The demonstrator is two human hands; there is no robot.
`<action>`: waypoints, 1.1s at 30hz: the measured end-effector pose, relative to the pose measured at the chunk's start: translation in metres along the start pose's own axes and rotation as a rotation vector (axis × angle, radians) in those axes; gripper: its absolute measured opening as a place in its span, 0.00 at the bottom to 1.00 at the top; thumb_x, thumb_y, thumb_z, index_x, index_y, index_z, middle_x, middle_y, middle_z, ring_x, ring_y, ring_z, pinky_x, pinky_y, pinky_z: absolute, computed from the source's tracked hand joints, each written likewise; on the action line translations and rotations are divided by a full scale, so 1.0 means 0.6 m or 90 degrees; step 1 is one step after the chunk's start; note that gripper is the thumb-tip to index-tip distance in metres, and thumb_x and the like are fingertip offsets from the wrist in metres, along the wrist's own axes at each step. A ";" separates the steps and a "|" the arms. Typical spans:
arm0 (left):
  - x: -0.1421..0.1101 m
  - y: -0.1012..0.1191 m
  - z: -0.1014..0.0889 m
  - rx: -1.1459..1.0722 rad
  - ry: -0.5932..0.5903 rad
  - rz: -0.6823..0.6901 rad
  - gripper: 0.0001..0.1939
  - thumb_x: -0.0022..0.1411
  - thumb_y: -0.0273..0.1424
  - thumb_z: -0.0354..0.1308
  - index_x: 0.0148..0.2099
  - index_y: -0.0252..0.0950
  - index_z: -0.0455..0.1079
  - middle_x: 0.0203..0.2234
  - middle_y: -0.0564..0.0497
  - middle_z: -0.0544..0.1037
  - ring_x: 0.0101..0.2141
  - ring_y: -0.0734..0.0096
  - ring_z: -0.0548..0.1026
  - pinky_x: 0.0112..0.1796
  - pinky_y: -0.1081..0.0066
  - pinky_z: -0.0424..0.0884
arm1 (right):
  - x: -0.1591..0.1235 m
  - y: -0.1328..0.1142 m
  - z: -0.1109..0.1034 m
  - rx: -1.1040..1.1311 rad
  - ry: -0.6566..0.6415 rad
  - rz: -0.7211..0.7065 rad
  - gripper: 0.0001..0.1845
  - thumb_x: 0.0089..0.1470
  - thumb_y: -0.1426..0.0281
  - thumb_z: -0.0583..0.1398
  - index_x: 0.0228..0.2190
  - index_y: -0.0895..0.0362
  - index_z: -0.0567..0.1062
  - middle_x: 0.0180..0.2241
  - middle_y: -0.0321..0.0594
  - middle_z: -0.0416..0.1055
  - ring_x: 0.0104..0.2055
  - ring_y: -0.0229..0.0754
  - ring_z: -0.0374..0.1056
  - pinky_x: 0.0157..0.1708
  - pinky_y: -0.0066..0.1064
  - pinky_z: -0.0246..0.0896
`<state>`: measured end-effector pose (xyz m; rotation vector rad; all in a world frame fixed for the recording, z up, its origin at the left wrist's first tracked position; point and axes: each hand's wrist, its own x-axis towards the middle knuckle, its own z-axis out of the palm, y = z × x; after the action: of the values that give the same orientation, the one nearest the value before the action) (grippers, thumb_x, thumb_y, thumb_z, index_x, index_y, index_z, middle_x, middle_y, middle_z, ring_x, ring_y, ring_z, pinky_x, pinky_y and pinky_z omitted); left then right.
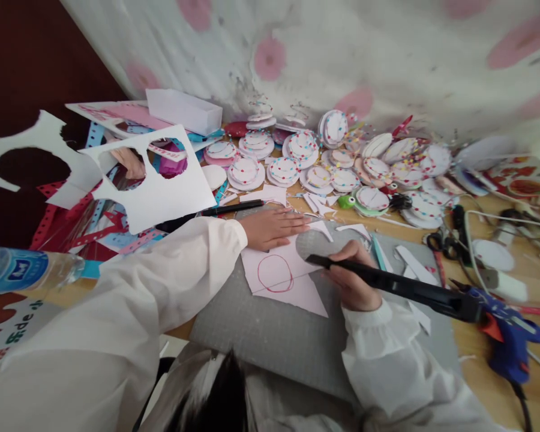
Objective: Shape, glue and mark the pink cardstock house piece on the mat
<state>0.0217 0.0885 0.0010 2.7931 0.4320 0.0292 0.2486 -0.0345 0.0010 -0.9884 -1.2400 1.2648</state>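
Note:
A piece of white paper (303, 297) with a red hand-drawn circle (275, 273) and a straight line across it lies on the grey cutting mat (261, 348). My left hand (274, 228) rests on the paper's upper edge, palm down, fingers stretched out to the right. To the right of the circle, my right hand (354, 277) grips a long black bar-shaped tool (405, 288), whose exact kind I cannot make out. Its tapered end lies just above or on the paper's right side; contact is unclear. Paper offcuts (321, 229) lie beyond my left fingertips.
Several layered white paper discs with beaded trim (283, 171) line the back. Cut-out white sheets (166, 198) lean over scraps on the left, near a water bottle (31, 270). At right are a blue glue gun (510, 348), scissors (443, 241) and a white cable (470, 240).

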 end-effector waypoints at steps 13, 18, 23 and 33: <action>-0.017 0.034 -0.023 0.053 0.110 -0.107 0.33 0.65 0.47 0.51 0.64 0.30 0.57 0.55 0.34 0.68 0.56 0.52 0.65 0.57 0.55 0.59 | 0.011 -0.018 -0.016 0.215 0.276 -0.041 0.09 0.43 0.75 0.64 0.25 0.54 0.68 0.12 0.22 0.50 0.12 0.27 0.41 0.13 0.20 0.36; -0.059 0.057 -0.020 0.038 0.133 -0.238 0.33 0.62 0.47 0.56 0.62 0.32 0.57 0.51 0.37 0.67 0.54 0.53 0.67 0.53 0.56 0.65 | 0.013 -0.024 -0.018 0.229 0.275 -0.041 0.09 0.43 0.75 0.64 0.26 0.53 0.68 0.12 0.22 0.51 0.12 0.27 0.43 0.12 0.19 0.38; -0.089 0.070 -0.021 0.056 0.161 -0.406 0.22 0.66 0.40 0.51 0.57 0.32 0.62 0.46 0.41 0.67 0.47 0.57 0.72 0.47 0.59 0.70 | 0.007 -0.030 -0.019 0.220 0.255 -0.050 0.09 0.44 0.74 0.64 0.27 0.53 0.68 0.12 0.21 0.51 0.12 0.28 0.43 0.13 0.20 0.38; -0.062 0.147 -0.011 0.011 0.026 -0.158 0.53 0.49 0.61 0.56 0.68 0.34 0.50 0.67 0.35 0.49 0.66 0.45 0.47 0.62 0.47 0.44 | 0.007 -0.026 -0.021 0.191 0.211 -0.049 0.07 0.46 0.72 0.63 0.30 0.53 0.70 0.12 0.24 0.57 0.13 0.30 0.50 0.14 0.22 0.42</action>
<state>0.0111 -0.0001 0.0358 2.7385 0.7882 0.0259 0.2628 -0.0302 0.0152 -0.8790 -0.7988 1.1323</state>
